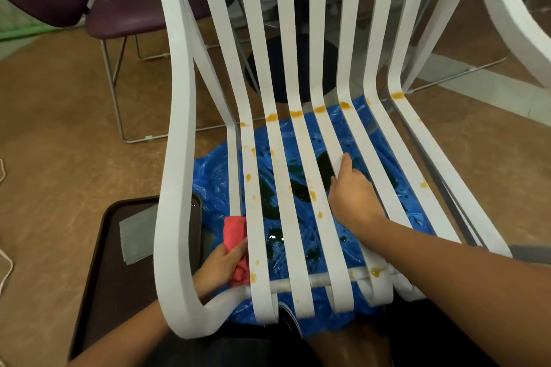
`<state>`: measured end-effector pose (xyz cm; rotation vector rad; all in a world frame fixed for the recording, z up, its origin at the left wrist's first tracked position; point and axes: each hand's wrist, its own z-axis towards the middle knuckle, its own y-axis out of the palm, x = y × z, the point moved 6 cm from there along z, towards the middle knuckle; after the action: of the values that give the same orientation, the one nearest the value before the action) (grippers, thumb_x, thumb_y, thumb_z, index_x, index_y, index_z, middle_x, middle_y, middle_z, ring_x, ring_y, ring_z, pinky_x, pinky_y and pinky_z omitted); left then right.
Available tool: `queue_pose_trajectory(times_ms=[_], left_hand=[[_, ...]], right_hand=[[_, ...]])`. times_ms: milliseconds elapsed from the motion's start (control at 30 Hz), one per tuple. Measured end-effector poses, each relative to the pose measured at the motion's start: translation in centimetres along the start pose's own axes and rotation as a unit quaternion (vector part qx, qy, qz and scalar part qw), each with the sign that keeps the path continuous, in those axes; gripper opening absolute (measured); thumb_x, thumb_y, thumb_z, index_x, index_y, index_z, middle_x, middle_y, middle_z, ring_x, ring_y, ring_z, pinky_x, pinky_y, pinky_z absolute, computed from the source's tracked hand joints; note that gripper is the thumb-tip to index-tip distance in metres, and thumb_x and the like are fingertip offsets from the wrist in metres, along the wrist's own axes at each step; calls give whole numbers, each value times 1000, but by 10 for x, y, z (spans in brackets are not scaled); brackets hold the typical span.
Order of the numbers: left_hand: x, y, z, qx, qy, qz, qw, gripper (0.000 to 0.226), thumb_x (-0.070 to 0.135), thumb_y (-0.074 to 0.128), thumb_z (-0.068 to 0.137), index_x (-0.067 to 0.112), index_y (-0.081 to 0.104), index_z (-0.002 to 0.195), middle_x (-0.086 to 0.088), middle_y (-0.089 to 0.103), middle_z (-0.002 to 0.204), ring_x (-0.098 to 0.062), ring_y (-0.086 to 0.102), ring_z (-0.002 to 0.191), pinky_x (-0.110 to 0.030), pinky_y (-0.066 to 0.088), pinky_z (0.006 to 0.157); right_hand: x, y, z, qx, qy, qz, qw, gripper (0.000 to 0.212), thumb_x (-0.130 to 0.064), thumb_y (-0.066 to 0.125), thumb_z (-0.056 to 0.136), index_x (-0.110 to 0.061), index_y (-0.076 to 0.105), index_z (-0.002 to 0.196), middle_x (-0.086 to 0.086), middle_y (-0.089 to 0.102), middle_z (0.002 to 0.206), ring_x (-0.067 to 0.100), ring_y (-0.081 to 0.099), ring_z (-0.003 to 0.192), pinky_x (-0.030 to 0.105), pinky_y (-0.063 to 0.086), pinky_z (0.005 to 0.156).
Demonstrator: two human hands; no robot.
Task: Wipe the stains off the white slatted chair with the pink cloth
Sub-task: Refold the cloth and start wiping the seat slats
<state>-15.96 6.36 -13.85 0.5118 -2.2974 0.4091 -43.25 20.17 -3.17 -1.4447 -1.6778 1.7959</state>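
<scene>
The white slatted chair (301, 158) fills the view, its seat slats running toward me. Orange stains (296, 113) dot the bend between seat and back, and more spots lie along the left slats and near the front edge. My left hand (219, 268) reaches through the armrest loop and grips the bunched pink cloth (237, 241) beside the leftmost seat slat. My right hand (353, 194) rests on the middle slats, thumb on one slat and fingers curled down into the gap beside it.
A blue plastic sheet (214, 176) with dark wet patches lies on the floor under the seat. A dark brown tray (119, 262) holding a grey cloth sits at the left. Purple chairs (134, 9) stand behind, and another white chair (512, 9) is at the right.
</scene>
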Motion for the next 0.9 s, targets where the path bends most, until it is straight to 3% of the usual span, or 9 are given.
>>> queue_pose_trajectory(times_ms=[67, 167, 233, 333, 433, 567, 700, 800, 900], left_hand=[[10, -3, 12, 50, 10, -15, 999, 56, 47, 58, 97, -8, 66, 97, -31, 68, 87, -49, 69, 84, -60, 57, 84], [29, -14, 46, 127, 12, -19, 992, 54, 51, 59, 95, -2, 66, 98, -24, 72, 85, -43, 72, 80, -59, 59, 76], [50, -23, 67, 176, 19, -4, 984, 51, 54, 60, 93, 4, 64, 96, -18, 72, 82, -38, 73, 76, -53, 61, 71], [89, -33, 91, 231, 39, 58, 970, 32, 40, 56, 99, 9, 60, 91, -9, 67, 79, -27, 67, 74, -33, 54, 63], [116, -46, 124, 240, 35, 98, 965, 23, 27, 50, 103, 15, 52, 84, -3, 56, 79, -19, 55, 71, -28, 43, 61], [127, -77, 187, 232, 8, 41, 972, 19, 30, 57, 95, 12, 58, 88, -19, 67, 96, -35, 66, 88, -45, 57, 84], [142, -97, 234, 198, 17, 40, 979, 22, 36, 70, 80, 16, 64, 88, -23, 70, 106, -40, 71, 91, -54, 61, 79], [147, -105, 253, 186, 15, 45, 981, 37, 40, 71, 85, 11, 66, 107, -11, 69, 110, -35, 71, 95, -39, 60, 67], [169, -95, 217, 241, 39, 76, 967, 39, 46, 67, 83, 15, 66, 107, -9, 70, 110, -30, 68, 91, -37, 56, 75]], right_hand=[[1, 1, 1, 0, -3, 1, 1000, 61, -20, 45, 106, -6, 15, 157, 14, 63, 106, 18, 58, 75, 24, 42, 58], [4, 2, 2, -3, -3, 23, 1000, 60, -20, 48, 105, -8, 18, 156, 9, 63, 99, 14, 55, 69, 18, 35, 48], [5, 1, 2, -4, 0, 31, 1000, 61, -21, 48, 105, -9, 18, 157, 9, 63, 100, 14, 56, 70, 17, 35, 48], [5, 1, 3, -9, 1, 23, 1000, 61, -22, 47, 106, -10, 17, 157, 8, 64, 102, 16, 59, 72, 20, 40, 50], [6, 2, 3, -12, -3, 25, 1000, 62, -23, 48, 105, -12, 16, 158, 7, 63, 102, 17, 62, 75, 24, 48, 56], [9, 2, 4, -19, 2, 55, 998, 61, -24, 48, 105, -15, 17, 157, 3, 63, 100, 15, 63, 78, 27, 50, 60], [10, 3, 5, -32, 4, 67, 997, 62, -25, 49, 105, -18, 17, 157, -1, 63, 97, 11, 62, 75, 21, 47, 56], [11, 3, 5, -41, 11, 78, 996, 59, -25, 49, 105, -23, 18, 155, -6, 61, 90, 11, 64, 70, 24, 52, 54], [10, 3, 6, -38, 10, 77, 996, 57, -27, 48, 105, -24, 18, 154, -6, 62, 92, 10, 65, 72, 29, 58, 59]])
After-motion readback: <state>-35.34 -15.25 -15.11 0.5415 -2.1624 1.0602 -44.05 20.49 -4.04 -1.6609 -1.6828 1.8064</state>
